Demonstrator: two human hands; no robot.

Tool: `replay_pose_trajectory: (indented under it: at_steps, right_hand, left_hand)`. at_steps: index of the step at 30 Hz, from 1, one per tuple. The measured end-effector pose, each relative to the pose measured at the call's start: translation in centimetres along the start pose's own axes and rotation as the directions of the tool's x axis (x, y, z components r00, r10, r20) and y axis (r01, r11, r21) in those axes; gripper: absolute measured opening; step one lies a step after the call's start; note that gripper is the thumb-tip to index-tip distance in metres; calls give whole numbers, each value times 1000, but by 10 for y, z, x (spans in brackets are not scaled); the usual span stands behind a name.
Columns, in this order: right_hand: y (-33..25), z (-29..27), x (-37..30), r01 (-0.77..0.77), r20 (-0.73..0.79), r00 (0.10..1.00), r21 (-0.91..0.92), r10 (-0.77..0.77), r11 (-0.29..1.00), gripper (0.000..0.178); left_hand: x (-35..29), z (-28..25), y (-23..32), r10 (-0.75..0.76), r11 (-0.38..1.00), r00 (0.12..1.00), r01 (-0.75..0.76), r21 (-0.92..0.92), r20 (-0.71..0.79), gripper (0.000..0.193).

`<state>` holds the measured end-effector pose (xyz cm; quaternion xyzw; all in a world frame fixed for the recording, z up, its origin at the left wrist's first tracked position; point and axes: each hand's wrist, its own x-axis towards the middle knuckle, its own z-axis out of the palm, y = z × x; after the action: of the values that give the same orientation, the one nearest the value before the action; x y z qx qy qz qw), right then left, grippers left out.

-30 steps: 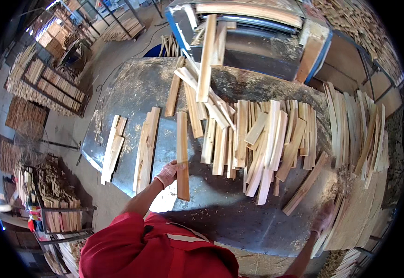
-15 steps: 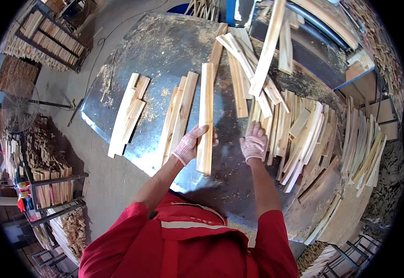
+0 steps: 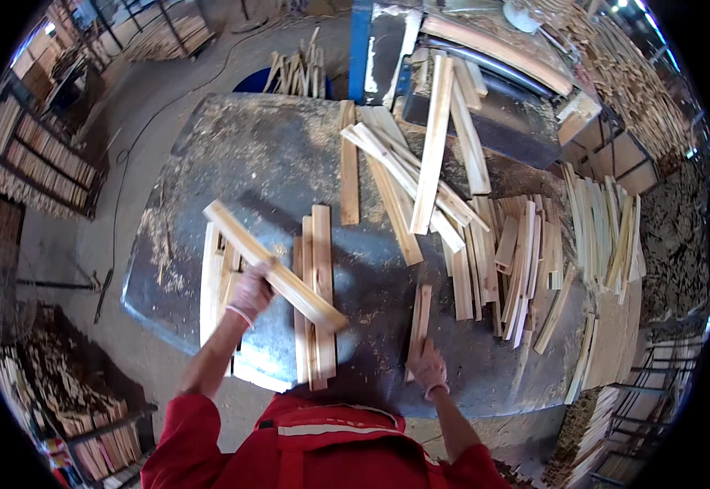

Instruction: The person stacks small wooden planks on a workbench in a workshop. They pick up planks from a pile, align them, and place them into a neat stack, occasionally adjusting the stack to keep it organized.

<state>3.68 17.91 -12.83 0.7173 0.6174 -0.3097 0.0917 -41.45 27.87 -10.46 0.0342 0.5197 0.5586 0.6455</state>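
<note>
Wooden plank (image 3: 294, 285), one: slanted above the dark table (image 3: 249, 155), left hand (image 3: 252, 292) closed on its middle; a slack grip could let its near end knock the centre planks (image 3: 321, 244) askew. Short plank (image 3: 422, 314), one: on the table, right hand (image 3: 429, 368) over its near end, pinching or merely pressing cannot be told. Left hand blurred; left-side planks (image 3: 208, 297) partly covered.

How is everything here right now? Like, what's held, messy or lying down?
Slanted plank: tilted, held
Left hand: closed around slanted plank
Short plank: lying on metal table
Right hand: touching short plank's near end
metal table: strewn with sawdust
Blue tub: holding wooden sticks
Blue-framed machine: can't tell if running
</note>
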Motion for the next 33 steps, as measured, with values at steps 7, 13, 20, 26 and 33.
replay_pose_trajectory:
  at_steps: [7, 13, 20, 26, 33]
  right_hand:
    - [-30, -28, 55, 70, -305, 952, 249, 10, 966, 77]
    - [-129, -102, 201, 433, -750, 637, 159, -177, 887, 88]
    - [-172, -100, 282, 14, -759, 648, -63, -57, 998, 93]
    - [-92, -112, 275, -9, -707, 699, -162, -110, 987, 73]
    - [-40, -159, 195, 353, -545, 839, 530, -9, 771, 36]
  left_hand:
    - [170, 42, 141, 286, 872, 958, -269, -410, -21, 19]
    - [218, 127, 95, 364, 389, 746, -666, 636, 558, 19]
    - [216, 209, -79, 494, -318, 828, -112, 942, 265, 97]
    - [209, 205, -54, 391, 314, 915, -236, 919, 102, 102]
    - [111, 199, 32, 25, 840, 748, 343, -419, 663, 58]
